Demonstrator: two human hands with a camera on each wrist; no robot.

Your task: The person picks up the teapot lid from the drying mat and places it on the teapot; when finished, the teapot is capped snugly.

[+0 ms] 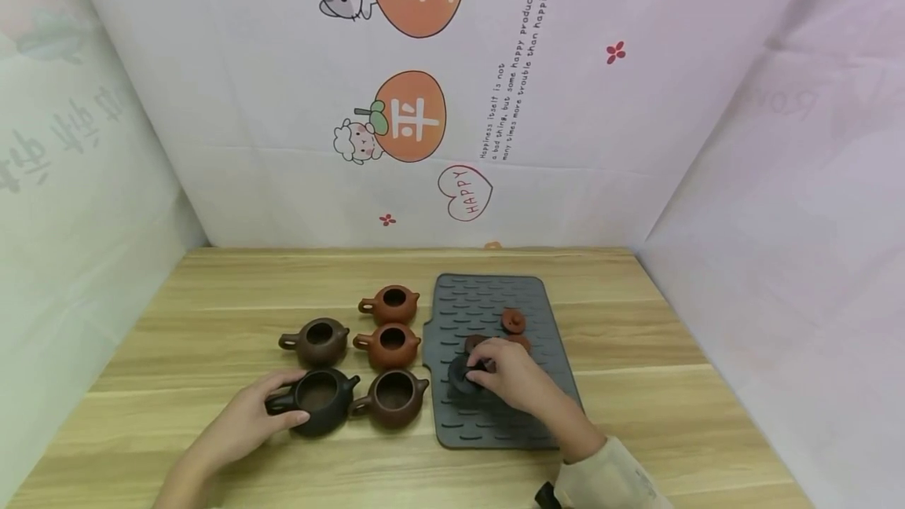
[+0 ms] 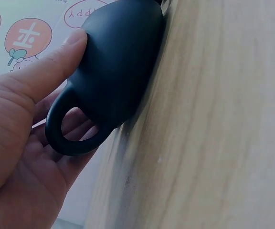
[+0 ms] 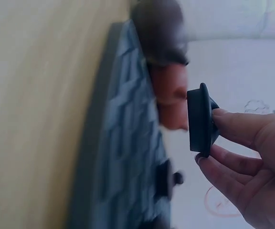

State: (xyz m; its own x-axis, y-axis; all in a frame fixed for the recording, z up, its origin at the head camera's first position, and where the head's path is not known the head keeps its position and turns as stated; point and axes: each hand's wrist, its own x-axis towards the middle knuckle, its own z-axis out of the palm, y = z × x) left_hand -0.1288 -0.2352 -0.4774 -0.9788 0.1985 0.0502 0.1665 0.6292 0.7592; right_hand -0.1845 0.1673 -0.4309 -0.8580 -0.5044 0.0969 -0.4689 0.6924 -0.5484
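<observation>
Pinching a black lid (image 3: 200,121) above the mat (image 1: 495,289), the right hand (image 1: 519,379) hovers while the left hand (image 1: 243,417) grips a black pot (image 1: 328,419) left of the mat.

The black teapot (image 1: 325,419), uncovered, stands upright at the near left, handle left, spout toward far right, gripped by the left hand (image 1: 249,415). The round black lid (image 1: 459,378) is pinched in the right hand (image 1: 519,375) above the grey mat (image 1: 523,429).
</observation>
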